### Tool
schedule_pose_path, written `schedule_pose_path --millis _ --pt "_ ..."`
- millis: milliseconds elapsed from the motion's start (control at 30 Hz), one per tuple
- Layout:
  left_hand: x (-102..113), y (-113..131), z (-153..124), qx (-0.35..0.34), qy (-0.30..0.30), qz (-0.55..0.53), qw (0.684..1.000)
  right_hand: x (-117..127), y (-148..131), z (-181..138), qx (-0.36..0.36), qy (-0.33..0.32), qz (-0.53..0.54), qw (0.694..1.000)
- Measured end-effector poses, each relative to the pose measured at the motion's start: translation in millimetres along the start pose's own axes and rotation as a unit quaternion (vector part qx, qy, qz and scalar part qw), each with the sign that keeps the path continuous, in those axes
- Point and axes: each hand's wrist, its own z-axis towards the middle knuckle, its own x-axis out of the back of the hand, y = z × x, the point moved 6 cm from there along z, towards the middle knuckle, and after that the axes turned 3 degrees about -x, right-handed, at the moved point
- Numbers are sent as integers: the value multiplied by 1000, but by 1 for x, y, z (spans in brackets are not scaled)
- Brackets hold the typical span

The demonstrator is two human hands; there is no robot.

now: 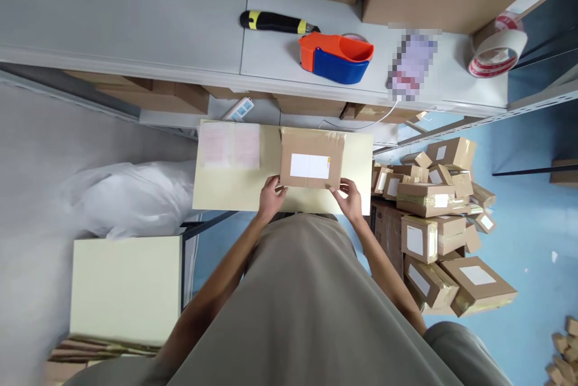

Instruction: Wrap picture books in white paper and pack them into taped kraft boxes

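A taped cardboard box (312, 141) with a white label (309, 166) on its top face lies on a pale yellow tabletop (239, 190) in front of me. My left hand (271, 198) grips its near left corner, the thumb along the front edge and the fingers at the side. At the near right corner my right hand (349, 200) holds it in the same way. Beside the box, to the left, some pinkish printed sheets (230, 146) lie flat on the tabletop. The undersides of the fingers are hidden.
On the grey shelf beyond are a black-and-yellow cutter (273, 21), an orange-and-blue tape dispenser (336, 59), a blurred-out phone (412, 65) on a white cable and tape rolls (497, 53). Labelled boxes (427, 199) are piled at right; white plastic bags (130, 196) lie at left.
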Motion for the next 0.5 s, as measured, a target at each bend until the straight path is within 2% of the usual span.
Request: schedule_pose_path --millis 133,233,367,500 --pt "-13 -32 8 78 -69 47 993 -25 34 14 -45 -94 -30 994" --pt "-7 -40 26 80 -59 24 995 -22 43 32 -44 -81 -35 995" --pt "6 -31 58 89 10 -21 996 -13 40 66 -48 -23 28 998" --pt "4 -12 79 132 4 -64 989 -19 32 87 -55 -38 96 993"
